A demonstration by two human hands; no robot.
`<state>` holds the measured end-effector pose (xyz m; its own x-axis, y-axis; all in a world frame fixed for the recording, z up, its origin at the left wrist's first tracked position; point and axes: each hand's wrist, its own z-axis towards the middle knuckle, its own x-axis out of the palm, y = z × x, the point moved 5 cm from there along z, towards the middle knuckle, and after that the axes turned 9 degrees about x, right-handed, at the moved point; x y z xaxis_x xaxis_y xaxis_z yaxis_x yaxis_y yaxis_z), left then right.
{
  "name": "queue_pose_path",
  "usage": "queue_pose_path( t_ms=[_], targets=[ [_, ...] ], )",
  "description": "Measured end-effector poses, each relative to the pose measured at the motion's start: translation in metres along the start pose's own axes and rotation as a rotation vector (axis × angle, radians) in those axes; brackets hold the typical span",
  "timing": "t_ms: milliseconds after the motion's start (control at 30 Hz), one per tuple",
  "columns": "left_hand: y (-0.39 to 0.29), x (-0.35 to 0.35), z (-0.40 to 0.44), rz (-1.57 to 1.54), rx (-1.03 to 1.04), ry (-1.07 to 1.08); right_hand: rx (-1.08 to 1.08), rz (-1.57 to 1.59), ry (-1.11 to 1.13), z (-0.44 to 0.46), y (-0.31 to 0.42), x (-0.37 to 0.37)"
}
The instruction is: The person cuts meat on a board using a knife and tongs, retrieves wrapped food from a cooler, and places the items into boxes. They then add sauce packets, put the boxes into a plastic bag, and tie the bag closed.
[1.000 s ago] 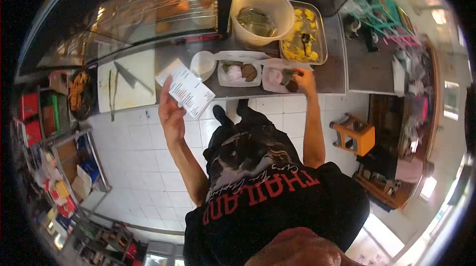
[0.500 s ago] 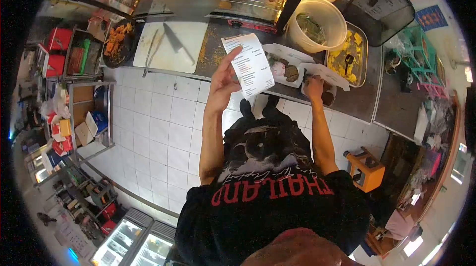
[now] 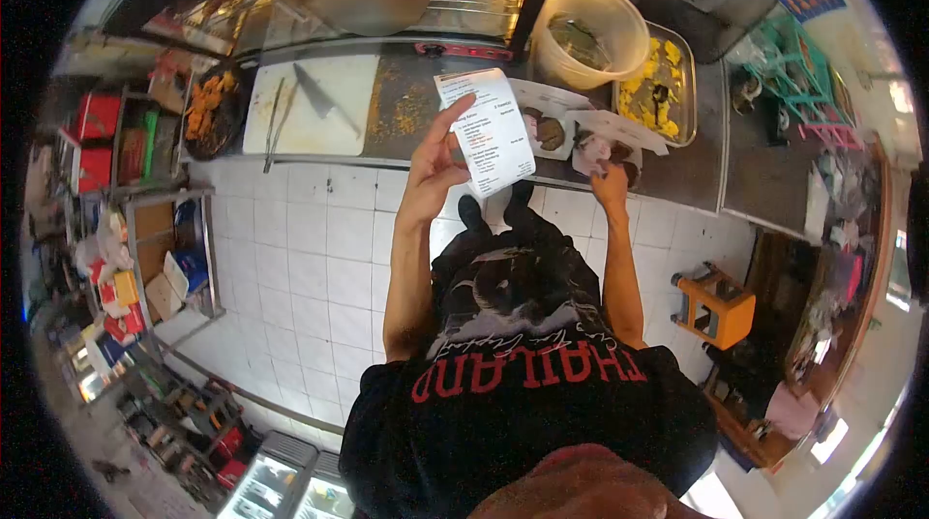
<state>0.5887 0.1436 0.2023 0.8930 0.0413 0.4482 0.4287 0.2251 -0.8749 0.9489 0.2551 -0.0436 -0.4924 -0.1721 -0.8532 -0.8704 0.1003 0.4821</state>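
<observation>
White printed paper: a slip is pinched in the grip of the left hand, raised before the left food box and hiding part of it from where I stand, behind the worker. The right hand is at the near side of the right food box; I cannot tell whether its grip closes on the contents or merely rests there. Both boxes are on the desk, side by side, lids raised. Chief hazards, in my judgement: a drooping left wrist could lower the slip into the food and stain it; eyes fixed on print could let the right fingers disturb the contents; and, with the right box so close to the near edge, a careless pull could tip it floorward. A nudged lid might also brush the yellow food in the tray beyond.
</observation>
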Motion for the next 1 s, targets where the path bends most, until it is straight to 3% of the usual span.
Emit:
queue_pose_path(
  t_ms=[100, 167, 300, 533, 567, 667, 733, 833, 967, 1000],
  targets=[
    [0.001, 0.000, 0.006, 0.027, 0.013, 0.022, 0.028, -0.033, -0.021, -0.035, -0.057, 0.036],
    [0.016, 0.002, 0.006, -0.091, -0.087, 0.024, 0.155, 0.025, -0.033, -0.074, -0.057, 0.024],
    [0.046, 0.006, 0.006, -0.103, -0.073, 0.119, 0.428, 0.149, -0.066, -0.133, -0.077, -0.011],
    [0.100, 0.004, 0.004, 0.002, -0.133, 0.051, 0.586, 0.400, -0.226, -0.053, -0.189, -0.070],
    [0.071, 0.025, -0.002, 0.013, -0.141, 0.027, 0.518, 0.406, -0.296, -0.050, -0.182, -0.120],
    [0.099, 0.045, 0.000, -0.020, -0.167, 0.015, 0.399, 0.674, -0.404, 0.011, -0.236, -0.188],
    [0.109, 0.079, 0.007, 0.034, -0.208, -0.011, 0.492, 0.672, -0.427, 0.042, -0.254, -0.252],
    [0.144, 0.124, 0.022, 0.060, -0.235, -0.036, 0.394, 0.489, -0.526, 0.096, -0.307, -0.352],
    [0.225, 0.218, 0.051, 0.153, -0.283, -0.117, 0.276, 0.314, -0.711, 0.219, -0.439, -0.467],
    [0.248, 0.252, 0.057, 0.124, -0.299, -0.144, 0.362, 0.311, -0.716, 0.252, -0.468, -0.493]
  ],
)
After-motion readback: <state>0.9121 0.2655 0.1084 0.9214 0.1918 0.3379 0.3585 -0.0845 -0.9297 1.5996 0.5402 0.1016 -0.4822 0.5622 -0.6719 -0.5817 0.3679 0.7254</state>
